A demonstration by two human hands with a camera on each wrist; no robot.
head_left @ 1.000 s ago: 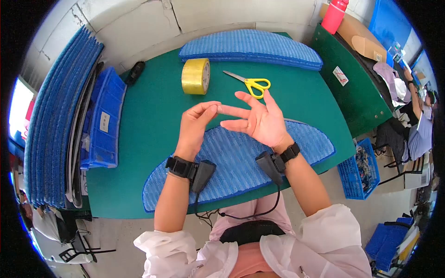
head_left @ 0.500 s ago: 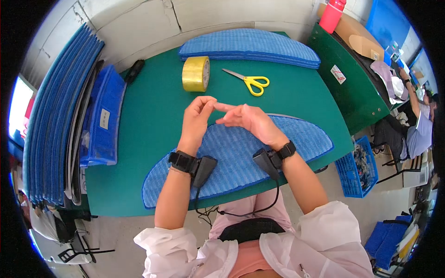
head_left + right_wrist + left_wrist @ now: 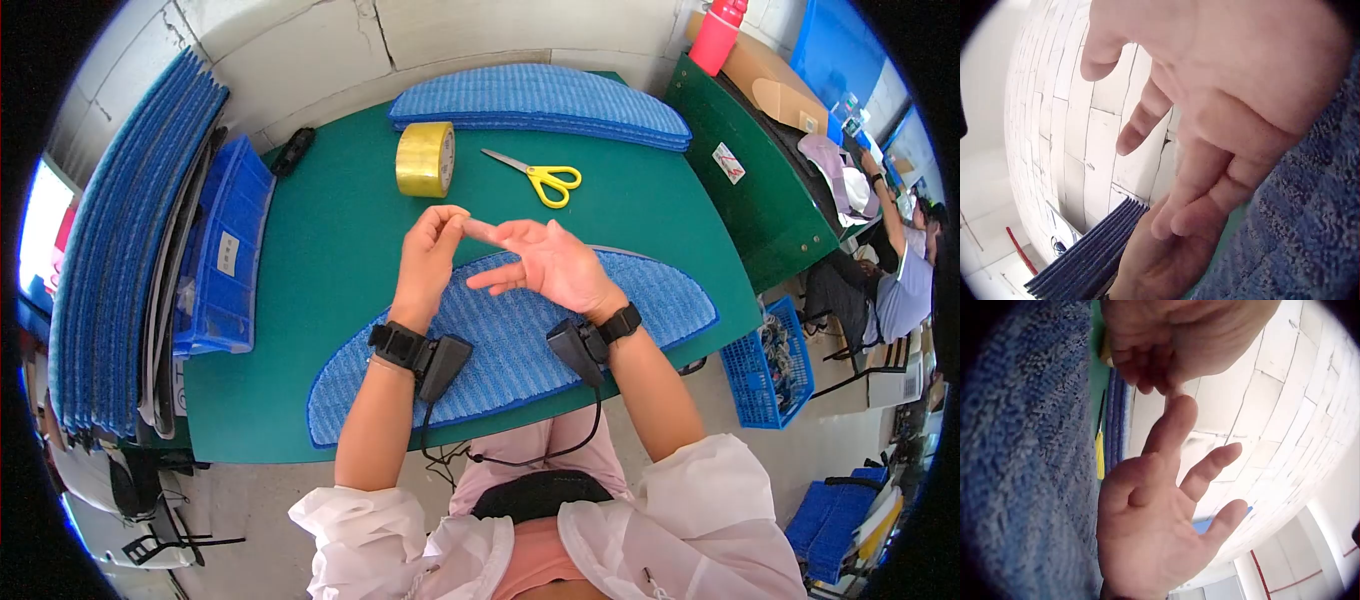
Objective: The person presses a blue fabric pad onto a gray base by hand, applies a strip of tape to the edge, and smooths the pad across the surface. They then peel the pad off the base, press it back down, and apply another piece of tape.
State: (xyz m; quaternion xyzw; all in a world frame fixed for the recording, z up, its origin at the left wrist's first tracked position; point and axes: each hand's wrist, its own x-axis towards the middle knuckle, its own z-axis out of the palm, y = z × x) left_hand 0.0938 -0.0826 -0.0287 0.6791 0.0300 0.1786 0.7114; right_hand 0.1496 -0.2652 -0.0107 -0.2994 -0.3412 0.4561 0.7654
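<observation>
My left hand [image 3: 424, 262] pinches the end of one outstretched finger of my right hand [image 3: 565, 268] between thumb and forefinger. A small pale patch [image 3: 1175, 390] shows at that fingertip in the left wrist view; I cannot tell what it is. The right hand is turned palm up, its other fingers spread and relaxed. Below both hands lies a blue striped, half-oval fabric pad [image 3: 500, 345] on the green table [image 3: 330, 230]. Beyond the hands are a roll of yellowish tape [image 3: 420, 160] standing on its edge and yellow-handled scissors [image 3: 537, 177] with their blades together.
Several similar pads [image 3: 540, 100] lie stacked at the back, against the wall. On the left, more pads [image 3: 120, 260] stand upright beside a blue bin [image 3: 225, 290]. A black object [image 3: 294, 151] lies near it. Cables hang from the wrist cameras. A person [image 3: 905, 265] sits far right.
The right hand's loose fingers and thumb drew in, then spread again. The left hand has kept its pinch on the finger throughout, and the things on the table stay put.
</observation>
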